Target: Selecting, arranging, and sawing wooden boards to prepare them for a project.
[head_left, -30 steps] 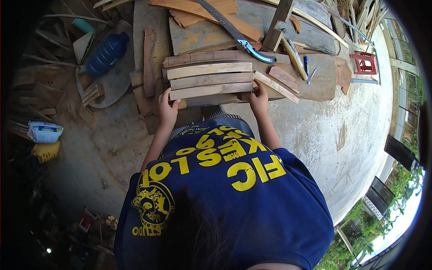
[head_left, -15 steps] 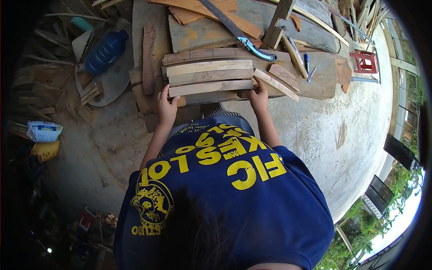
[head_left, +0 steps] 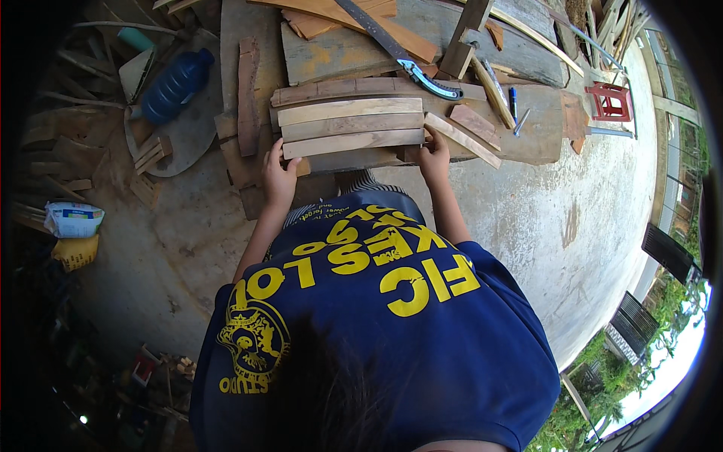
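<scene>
Three pale, slightly curved wooden slats lie side by side on the workbench: a far slat [head_left: 350, 111], a middle slat [head_left: 354, 126] and a near slat [head_left: 354, 143]. My left hand [head_left: 279, 177] holds the left end of the near slat between thumb and fingers. At its right end, my right hand [head_left: 434, 160] grips the same slat, fingers partly hidden. The near slat rests against the middle one. Just beyond the three lies a longer, darker wooden strip [head_left: 316, 93]. Right of my right hand are a pale slat [head_left: 461, 139] and a short reddish offcut [head_left: 474, 126].
A handsaw [head_left: 422, 79] with a blue handle lies behind the slats. Nearby are a wooden-handled hammer [head_left: 493, 94], a blue marker [head_left: 513, 104] and a nail-like metal piece [head_left: 522, 123]. A blue water jug [head_left: 178, 86] lies at left, a red plastic stool [head_left: 608, 102] stands far right.
The near slat has shifted slightly away from me, closing the narrow gap to the middle slat. Both hands stay at its ends.
</scene>
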### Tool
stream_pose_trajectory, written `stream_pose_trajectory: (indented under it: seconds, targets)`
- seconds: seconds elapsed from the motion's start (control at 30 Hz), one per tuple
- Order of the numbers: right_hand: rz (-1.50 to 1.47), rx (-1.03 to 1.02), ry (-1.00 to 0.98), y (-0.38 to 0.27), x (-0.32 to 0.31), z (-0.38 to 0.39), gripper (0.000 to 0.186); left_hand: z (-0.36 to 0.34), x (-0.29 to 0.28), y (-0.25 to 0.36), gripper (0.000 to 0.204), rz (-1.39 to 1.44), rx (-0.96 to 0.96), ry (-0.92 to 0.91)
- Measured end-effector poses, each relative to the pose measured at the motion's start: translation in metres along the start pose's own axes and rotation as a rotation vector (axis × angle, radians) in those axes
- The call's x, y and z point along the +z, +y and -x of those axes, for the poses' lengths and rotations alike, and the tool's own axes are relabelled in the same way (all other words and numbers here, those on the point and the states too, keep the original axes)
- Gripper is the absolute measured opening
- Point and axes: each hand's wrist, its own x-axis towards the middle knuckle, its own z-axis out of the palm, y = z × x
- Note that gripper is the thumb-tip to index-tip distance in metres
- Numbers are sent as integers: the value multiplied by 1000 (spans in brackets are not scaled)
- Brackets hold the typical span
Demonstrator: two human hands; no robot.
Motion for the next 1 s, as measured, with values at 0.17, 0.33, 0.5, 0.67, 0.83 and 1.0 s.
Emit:
stream_pose_trajectory:
  seconds: [0.17,0.33,0.5,0.67,0.83,1.0]
  targets:
    - [-11,-5,-17,7,1,-2,56,1,-1,1,56,-21,14,3]
    - [77,-86,7,9,1,-3,53,1,-2,1,57,-37,3,-22]
    - [10,-19,-20,3,0,-1,57,1,-3,1,57,-8,14,-20]
    - [80,-102,10,-4,-2,3,52,2,-4,2,57,-18,3,-37]
    - [76,-23,-31,-4,-3,3,56,1,-4,0,56,13,-20,-55]
    - [83,-38,-15,3,-2,2,55,1,-4,-2,55,11,1,-44]
